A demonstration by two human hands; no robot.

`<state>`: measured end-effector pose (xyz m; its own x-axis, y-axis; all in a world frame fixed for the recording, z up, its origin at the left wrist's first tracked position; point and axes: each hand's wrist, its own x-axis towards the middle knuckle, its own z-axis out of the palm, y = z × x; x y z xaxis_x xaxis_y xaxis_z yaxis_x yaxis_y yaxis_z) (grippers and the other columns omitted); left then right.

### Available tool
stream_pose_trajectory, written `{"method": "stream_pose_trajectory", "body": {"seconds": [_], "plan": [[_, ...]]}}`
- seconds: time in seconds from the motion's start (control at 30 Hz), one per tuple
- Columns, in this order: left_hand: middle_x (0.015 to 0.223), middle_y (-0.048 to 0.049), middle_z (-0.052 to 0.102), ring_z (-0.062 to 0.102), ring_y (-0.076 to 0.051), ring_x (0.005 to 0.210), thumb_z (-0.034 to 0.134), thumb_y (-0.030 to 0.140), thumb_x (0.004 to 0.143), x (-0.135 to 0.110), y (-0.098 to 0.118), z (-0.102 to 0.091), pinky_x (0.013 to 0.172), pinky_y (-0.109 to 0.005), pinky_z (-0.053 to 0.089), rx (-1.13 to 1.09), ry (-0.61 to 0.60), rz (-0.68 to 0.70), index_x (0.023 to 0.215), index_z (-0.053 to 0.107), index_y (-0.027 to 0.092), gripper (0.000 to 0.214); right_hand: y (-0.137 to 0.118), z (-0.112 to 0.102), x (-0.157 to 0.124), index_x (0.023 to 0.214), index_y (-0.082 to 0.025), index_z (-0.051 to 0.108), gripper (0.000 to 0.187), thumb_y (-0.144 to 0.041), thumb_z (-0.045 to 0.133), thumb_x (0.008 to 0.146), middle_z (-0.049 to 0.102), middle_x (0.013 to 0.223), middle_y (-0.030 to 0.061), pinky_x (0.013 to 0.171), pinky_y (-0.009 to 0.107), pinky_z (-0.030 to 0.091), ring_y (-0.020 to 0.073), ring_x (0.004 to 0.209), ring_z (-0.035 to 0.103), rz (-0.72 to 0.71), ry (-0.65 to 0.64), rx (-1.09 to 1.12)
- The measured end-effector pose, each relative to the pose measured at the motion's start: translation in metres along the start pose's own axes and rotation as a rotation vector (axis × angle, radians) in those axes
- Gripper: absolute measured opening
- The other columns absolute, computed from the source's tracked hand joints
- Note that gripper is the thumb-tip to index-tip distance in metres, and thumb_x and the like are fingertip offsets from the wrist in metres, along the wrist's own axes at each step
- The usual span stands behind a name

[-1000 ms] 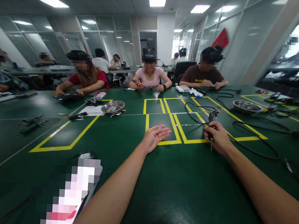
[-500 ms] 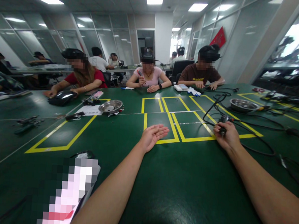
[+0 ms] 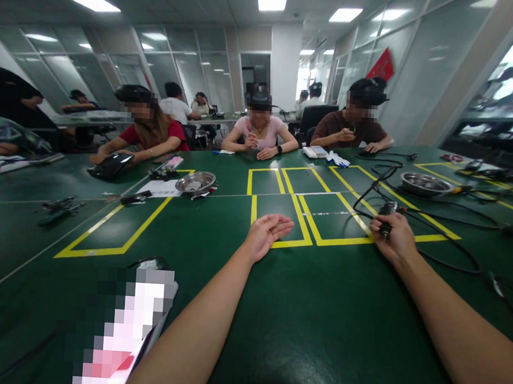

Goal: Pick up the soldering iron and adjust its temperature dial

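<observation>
Swung the dark corded tool (image 3: 388, 208) rightward and tilted it differently versus a second ago, now gripped between the right fingers (image 3: 398, 221). Still keeping the left fingers (image 3: 281, 228) spread open, palm up over the worktop (image 3: 293, 310), well apart from it. Probably just a re-aim so far.
</observation>
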<state>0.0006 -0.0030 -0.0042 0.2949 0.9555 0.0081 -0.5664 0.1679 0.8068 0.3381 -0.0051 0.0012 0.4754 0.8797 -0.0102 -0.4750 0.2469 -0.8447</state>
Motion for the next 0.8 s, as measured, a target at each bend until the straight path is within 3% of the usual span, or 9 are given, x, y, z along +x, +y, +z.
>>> {"method": "stream_pose_trajectory", "body": {"seconds": [0.1, 0.2, 0.3, 0.47, 0.6, 0.8], "plan": [[0.104, -0.0154, 0.070, 0.071, -0.025, 0.097, 0.066, 0.020, 0.087, -0.001, 0.000, 0.001, 0.095, -0.042, 0.052, -0.007, 0.022, 0.007, 0.091, 0.058, 0.010, 0.013, 0.009, 0.001, -0.001, 0.088, -0.026, 0.038, 0.043, -0.015, 0.070, 0.060, 0.051, 0.065, -0.0089, 0.042, 0.018, 0.043, 0.0093, 0.049, 0.053, -0.075, 0.049, -0.187], [0.094, -0.0121, 0.069, 0.071, -0.023, 0.092, 0.067, 0.028, 0.087, 0.000, 0.000, 0.002, 0.092, -0.040, 0.053, -0.021, 0.022, -0.004, 0.088, 0.059, 0.010, 0.019, 0.014, 0.009, -0.011, 0.094, -0.026, 0.044, 0.040, -0.031, 0.073, 0.067, 0.052, 0.061, -0.0076, 0.042, 0.023, 0.045, 0.0132, 0.047, 0.055, -0.191, 0.061, -0.523], [0.088, -0.0078, 0.068, 0.070, -0.018, 0.086, 0.073, 0.024, 0.081, 0.000, 0.000, 0.001, 0.087, -0.035, 0.054, -0.019, 0.017, 0.014, 0.087, 0.060, 0.012, 0.020, 0.011, 0.026, -0.031, 0.099, -0.023, 0.049, 0.035, -0.039, 0.069, 0.075, 0.056, 0.061, -0.0052, 0.047, 0.024, 0.045, 0.0137, 0.048, 0.056, -0.234, -0.043, -0.840], [0.071, 0.0021, 0.061, 0.059, -0.007, 0.062, 0.083, 0.018, 0.067, 0.002, -0.003, -0.003, 0.068, -0.023, 0.050, 0.020, 0.033, 0.053, 0.090, 0.063, 0.014, 0.031, 0.004, 0.059, -0.070, 0.101, -0.021, 0.056, 0.019, -0.030, 0.055, 0.084, 0.062, 0.078, 0.0010, 0.060, 0.026, 0.046, 0.0131, 0.058, 0.060, -0.311, -0.256, -1.221], [0.072, 0.0002, 0.060, 0.059, -0.008, 0.065, 0.080, 0.023, 0.073, 0.002, -0.002, -0.006, 0.070, -0.023, 0.050, 0.027, -0.018, 0.045, 0.095, 0.066, 0.012, 0.028, 0.008, 0.076, -0.097, 0.100, -0.022, 0.061, 0.017, -0.026, 0.050, 0.087, 0.055, 0.085, 0.0042, 0.066, 0.028, 0.040, 0.0162, 0.069, 0.055, -0.503, -0.428, -1.531], [0.089, -0.0126, 0.069, 0.068, -0.019, 0.081, 0.066, 0.038, 0.087, 0.003, -0.001, 0.001, 0.081, -0.034, 0.053, -0.003, 0.051, 0.071, 0.097, 0.064, 0.010, 0.030, 0.019, 0.090, -0.136, 0.111, -0.026, 0.061, 0.025, -0.024, 0.047, 0.091, 0.049, 0.099, 0.0061, 0.063, 0.026, 0.034, 0.0126, 0.065, 0.050, -0.441, -0.624, -1.812]]}}
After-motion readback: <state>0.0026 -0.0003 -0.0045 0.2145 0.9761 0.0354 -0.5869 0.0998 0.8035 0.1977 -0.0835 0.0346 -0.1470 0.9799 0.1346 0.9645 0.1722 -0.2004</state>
